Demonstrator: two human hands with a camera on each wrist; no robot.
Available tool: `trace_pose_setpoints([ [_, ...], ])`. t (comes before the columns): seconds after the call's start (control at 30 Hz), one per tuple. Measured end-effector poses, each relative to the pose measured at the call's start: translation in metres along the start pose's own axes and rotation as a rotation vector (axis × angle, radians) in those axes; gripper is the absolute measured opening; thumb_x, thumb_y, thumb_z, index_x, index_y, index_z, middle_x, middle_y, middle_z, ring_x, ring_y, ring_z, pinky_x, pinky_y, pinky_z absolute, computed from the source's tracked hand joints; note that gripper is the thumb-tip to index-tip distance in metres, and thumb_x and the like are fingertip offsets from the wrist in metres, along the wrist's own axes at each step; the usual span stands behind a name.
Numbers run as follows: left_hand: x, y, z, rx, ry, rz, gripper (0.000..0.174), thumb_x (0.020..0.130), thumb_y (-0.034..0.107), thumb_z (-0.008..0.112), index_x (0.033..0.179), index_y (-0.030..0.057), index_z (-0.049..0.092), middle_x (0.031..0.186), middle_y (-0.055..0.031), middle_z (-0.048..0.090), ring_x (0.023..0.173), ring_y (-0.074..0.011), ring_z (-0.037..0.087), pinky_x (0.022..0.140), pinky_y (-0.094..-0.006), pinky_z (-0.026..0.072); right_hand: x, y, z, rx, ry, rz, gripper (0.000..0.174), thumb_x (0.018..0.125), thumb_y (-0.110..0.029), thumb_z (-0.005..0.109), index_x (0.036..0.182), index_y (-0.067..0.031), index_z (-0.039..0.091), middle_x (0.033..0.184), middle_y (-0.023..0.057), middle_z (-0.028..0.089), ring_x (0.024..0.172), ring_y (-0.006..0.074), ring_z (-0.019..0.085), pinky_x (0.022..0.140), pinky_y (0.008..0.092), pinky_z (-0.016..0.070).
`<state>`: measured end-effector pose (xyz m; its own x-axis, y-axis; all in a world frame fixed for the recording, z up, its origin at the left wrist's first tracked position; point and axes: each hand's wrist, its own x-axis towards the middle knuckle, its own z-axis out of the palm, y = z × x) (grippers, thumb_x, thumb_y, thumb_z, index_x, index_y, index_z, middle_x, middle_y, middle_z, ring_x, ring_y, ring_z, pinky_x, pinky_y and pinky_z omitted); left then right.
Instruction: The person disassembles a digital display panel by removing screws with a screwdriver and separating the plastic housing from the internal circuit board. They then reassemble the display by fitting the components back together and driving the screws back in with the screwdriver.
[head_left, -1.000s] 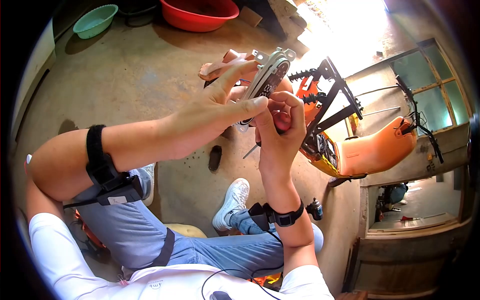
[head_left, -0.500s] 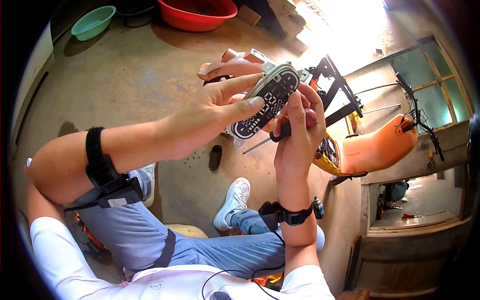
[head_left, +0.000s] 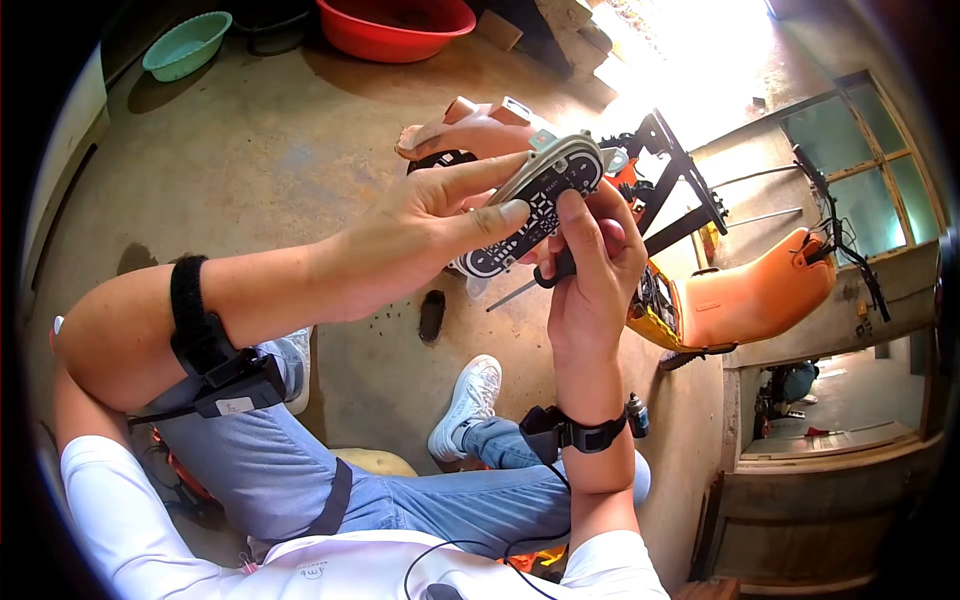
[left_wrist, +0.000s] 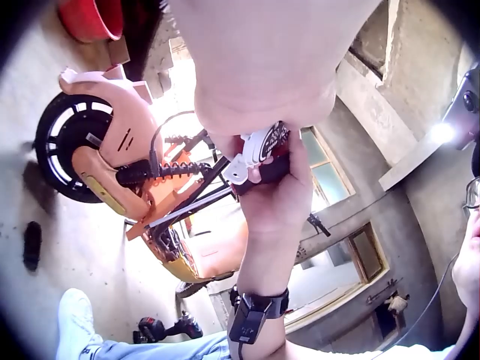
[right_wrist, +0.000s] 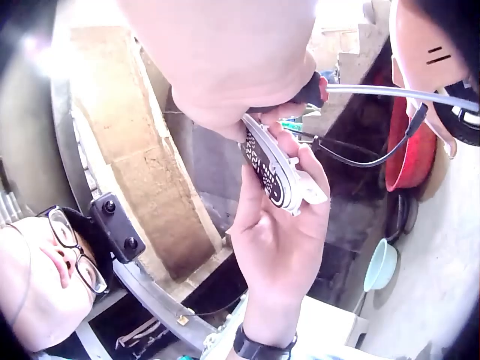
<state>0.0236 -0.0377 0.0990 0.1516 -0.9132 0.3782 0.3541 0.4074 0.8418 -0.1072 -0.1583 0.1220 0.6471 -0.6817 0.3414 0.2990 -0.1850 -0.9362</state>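
An oval instrument display panel [head_left: 540, 215], with a black printed face and pale rim, is held up between both hands in the head view. My left hand [head_left: 415, 225] grips its left side, thumb on the face and fingers behind. My right hand [head_left: 600, 275] presses its thumb on the right part of the face. That same hand keeps a screwdriver [head_left: 512, 296] with a red and black handle against its palm, the thin shaft pointing down-left. The panel's pale back edge and tabs show in the right wrist view, its underside partly hidden by fingers.
A partly stripped scooter with an orange body [head_left: 750, 300] stands on the right, its wheel [left_wrist: 64, 146] beyond the hands. A cordless drill [left_wrist: 169, 328] stands on the floor. Red basin [head_left: 400, 45] and green basin [head_left: 188, 48] sit at the back. A cable [right_wrist: 367, 159] hangs near the panel.
The panel has turned from nearly edge-on so its face shows toward the head camera. My right hand moved right and up, then its thumb came in onto the face.
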Motion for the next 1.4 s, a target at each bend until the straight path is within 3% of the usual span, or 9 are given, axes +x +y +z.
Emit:
trace_pose_setpoints([
  [0.27,-0.001,0.007,0.0,-0.037,-0.014,-0.082,0.055,0.101,0.034,0.055,0.147,0.0064,0.041,0.121,-0.0044,0.063,0.107,-0.0115,0.064,0.091,-0.0285,0.052,0.001,-0.003,-0.001,-0.03,-0.006,-0.006,0.021,0.09,-0.014,0.072,0.106,-0.0019,0.064,0.075,-0.0014,0.061,0.055,0.0031,0.051,0.045,0.0189,0.0393],
  [0.63,-0.004,0.004,-0.002,-0.033,-0.015,-0.186,0.05,0.1,0.037,0.057,0.139,0.006,0.048,0.111,-0.0051,0.067,0.102,-0.011,0.066,0.086,-0.0266,0.055,0.003,-0.011,-0.006,-0.07,-0.086,0.075,0.031,0.088,-0.018,0.076,0.108,0.0023,0.065,0.076,-0.0019,0.063,0.054,0.0003,0.048,0.046,0.0163,0.0354],
  [0.9,-0.005,0.007,-0.001,-0.053,0.006,-0.173,0.048,0.096,0.031,0.066,0.137,0.0097,0.054,0.104,0.0002,0.068,0.084,-0.002,0.061,0.068,-0.0207,0.0482,0.004,-0.013,-0.009,-0.099,-0.1,0.075,0.025,0.088,-0.014,0.073,0.106,0.0007,0.064,0.079,0.0001,0.065,0.055,0.0022,0.052,0.045,0.0173,0.0374],
  [1.2,-0.005,0.006,0.004,-0.081,0.007,-0.172,0.044,0.098,0.033,0.062,0.13,0.0053,0.051,0.11,-0.0074,0.068,0.1,-0.0154,0.068,0.086,-0.0299,0.0561,-0.001,-0.024,-0.002,-0.055,-0.178,0.112,0.027,0.088,-0.012,0.074,0.109,0.0033,0.064,0.082,0.0026,0.066,0.059,0.0031,0.056,0.049,0.0169,0.0445],
  [1.4,-0.006,0.008,0.004,-0.067,-0.035,-0.192,0.043,0.1,0.036,0.059,0.128,0.0039,0.052,0.11,-0.0083,0.067,0.099,-0.0147,0.067,0.087,-0.0299,0.0546,-0.001,-0.021,-0.002,-0.032,-0.209,0.114,0.028,0.088,-0.011,0.075,0.108,0.0053,0.063,0.085,0.0048,0.068,0.064,0.0045,0.06,0.051,0.0188,0.0502],
])
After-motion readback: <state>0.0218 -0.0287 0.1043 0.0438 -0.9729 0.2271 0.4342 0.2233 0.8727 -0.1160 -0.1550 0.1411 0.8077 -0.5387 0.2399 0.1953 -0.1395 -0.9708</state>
